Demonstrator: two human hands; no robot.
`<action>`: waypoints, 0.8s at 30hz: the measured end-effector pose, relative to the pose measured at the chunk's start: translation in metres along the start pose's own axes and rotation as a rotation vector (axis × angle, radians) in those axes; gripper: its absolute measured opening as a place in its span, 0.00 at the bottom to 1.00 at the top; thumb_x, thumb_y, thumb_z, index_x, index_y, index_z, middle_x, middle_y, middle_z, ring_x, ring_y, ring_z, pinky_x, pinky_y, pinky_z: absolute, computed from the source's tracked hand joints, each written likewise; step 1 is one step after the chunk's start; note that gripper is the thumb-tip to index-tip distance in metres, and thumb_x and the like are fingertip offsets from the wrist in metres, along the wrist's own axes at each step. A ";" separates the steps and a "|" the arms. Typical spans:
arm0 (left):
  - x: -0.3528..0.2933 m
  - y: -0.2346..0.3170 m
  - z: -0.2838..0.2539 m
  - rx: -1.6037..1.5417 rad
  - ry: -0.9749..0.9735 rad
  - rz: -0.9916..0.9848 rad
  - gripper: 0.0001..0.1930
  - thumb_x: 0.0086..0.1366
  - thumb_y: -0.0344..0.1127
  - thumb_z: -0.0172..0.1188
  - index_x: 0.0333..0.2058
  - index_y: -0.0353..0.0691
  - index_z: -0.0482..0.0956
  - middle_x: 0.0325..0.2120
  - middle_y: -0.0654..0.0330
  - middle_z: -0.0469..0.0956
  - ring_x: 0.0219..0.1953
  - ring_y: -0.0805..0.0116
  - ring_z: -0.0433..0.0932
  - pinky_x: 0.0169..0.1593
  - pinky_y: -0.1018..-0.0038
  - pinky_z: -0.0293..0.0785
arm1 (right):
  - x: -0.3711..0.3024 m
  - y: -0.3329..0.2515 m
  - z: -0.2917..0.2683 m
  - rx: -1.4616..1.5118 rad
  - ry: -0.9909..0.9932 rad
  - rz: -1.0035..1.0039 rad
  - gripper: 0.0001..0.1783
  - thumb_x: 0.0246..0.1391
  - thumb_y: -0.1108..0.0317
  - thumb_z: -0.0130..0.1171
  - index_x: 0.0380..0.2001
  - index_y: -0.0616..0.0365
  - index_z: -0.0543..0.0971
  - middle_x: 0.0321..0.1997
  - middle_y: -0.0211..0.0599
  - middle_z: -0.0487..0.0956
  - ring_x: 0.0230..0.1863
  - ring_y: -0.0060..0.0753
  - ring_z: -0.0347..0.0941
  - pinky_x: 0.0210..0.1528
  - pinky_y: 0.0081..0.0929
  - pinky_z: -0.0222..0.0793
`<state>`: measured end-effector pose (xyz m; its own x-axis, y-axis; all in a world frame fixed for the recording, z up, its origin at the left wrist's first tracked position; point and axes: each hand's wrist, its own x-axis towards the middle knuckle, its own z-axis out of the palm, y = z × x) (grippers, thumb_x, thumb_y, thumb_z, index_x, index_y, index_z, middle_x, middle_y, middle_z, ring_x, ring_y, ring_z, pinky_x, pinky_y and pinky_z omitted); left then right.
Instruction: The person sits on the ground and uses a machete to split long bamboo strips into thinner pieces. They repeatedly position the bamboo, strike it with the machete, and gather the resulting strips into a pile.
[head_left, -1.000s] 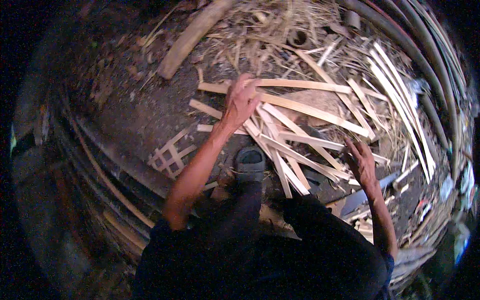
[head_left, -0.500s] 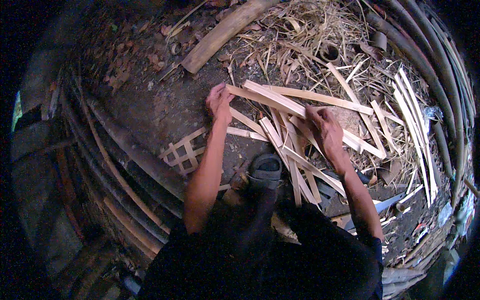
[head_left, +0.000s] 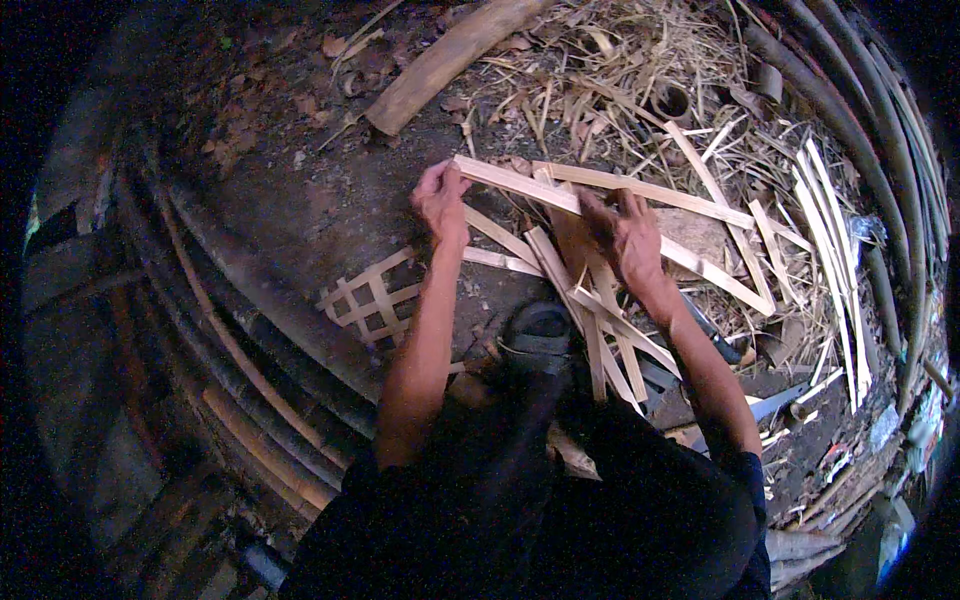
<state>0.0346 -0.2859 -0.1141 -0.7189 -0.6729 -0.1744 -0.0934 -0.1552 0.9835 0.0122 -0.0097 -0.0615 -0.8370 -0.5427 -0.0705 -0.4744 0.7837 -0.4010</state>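
Observation:
Pale split bamboo strips [head_left: 515, 183] stretch between my hands, lying flat together so that I cannot tell how many there are. My left hand [head_left: 441, 205] is closed in a pinch at their left end. Further along, the fingers of my right hand [head_left: 632, 245] close around them, and the strips run on past it to the lower right. Beneath lie several loose bamboo strips [head_left: 618, 325], crossing one another on the ground. A small lattice of woven strips [head_left: 376, 296] rests left of them, partly behind my left forearm.
My sandalled foot [head_left: 538, 335] stands below the strips. Long dark poles [head_left: 225, 300] curve along the left, and more poles [head_left: 880, 140] along the right. A thick log [head_left: 455, 65] and straw-like shavings [head_left: 640, 60] lie at the far side. A metal blade [head_left: 780, 402] shows at the lower right.
The held strips, spread apart at the left end before, now lie flush together. My right hand has shifted a little left along them, while my left hand has hardly moved.

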 end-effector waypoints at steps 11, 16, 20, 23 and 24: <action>-0.003 -0.011 -0.002 0.055 -0.035 -0.046 0.16 0.62 0.34 0.59 0.43 0.28 0.72 0.38 0.52 0.75 0.41 0.65 0.76 0.46 0.73 0.76 | -0.010 0.012 0.014 0.083 0.041 -0.014 0.20 0.56 0.59 0.49 0.53 0.43 0.70 0.39 0.44 0.74 0.42 0.48 0.73 0.45 0.44 0.67; 0.003 0.003 -0.018 0.172 0.012 0.064 0.19 0.62 0.36 0.60 0.47 0.30 0.71 0.40 0.52 0.74 0.45 0.62 0.74 0.50 0.71 0.72 | -0.012 -0.022 -0.016 -0.023 -0.002 -0.044 0.24 0.53 0.64 0.48 0.55 0.45 0.67 0.45 0.45 0.73 0.50 0.46 0.69 0.52 0.41 0.63; -0.057 0.113 0.071 0.280 -0.349 0.350 0.21 0.61 0.35 0.60 0.51 0.35 0.71 0.45 0.51 0.74 0.50 0.61 0.71 0.56 0.68 0.66 | -0.025 -0.027 -0.036 -0.275 0.117 -0.105 0.22 0.53 0.65 0.47 0.53 0.53 0.69 0.45 0.45 0.73 0.50 0.45 0.69 0.54 0.39 0.62; -0.131 0.191 0.152 0.504 -1.216 0.580 0.28 0.55 0.39 0.65 0.53 0.35 0.69 0.49 0.52 0.73 0.51 0.63 0.72 0.56 0.71 0.66 | -0.032 -0.014 -0.042 -0.124 -0.170 -0.068 0.20 0.53 0.63 0.47 0.51 0.50 0.71 0.53 0.48 0.69 0.56 0.47 0.66 0.55 0.45 0.61; -0.150 0.209 0.164 0.584 -1.362 0.746 0.30 0.55 0.42 0.65 0.54 0.35 0.68 0.50 0.49 0.72 0.52 0.58 0.72 0.57 0.71 0.65 | -0.030 -0.015 -0.046 -0.290 -0.047 -0.140 0.21 0.53 0.63 0.47 0.51 0.51 0.70 0.53 0.47 0.70 0.56 0.46 0.66 0.55 0.45 0.62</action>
<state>0.0102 -0.0988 0.1254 -0.7282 0.6636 0.1714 0.5229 0.3762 0.7649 0.0321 0.0089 -0.0111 -0.7480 -0.6591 -0.0781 -0.6474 0.7504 -0.1331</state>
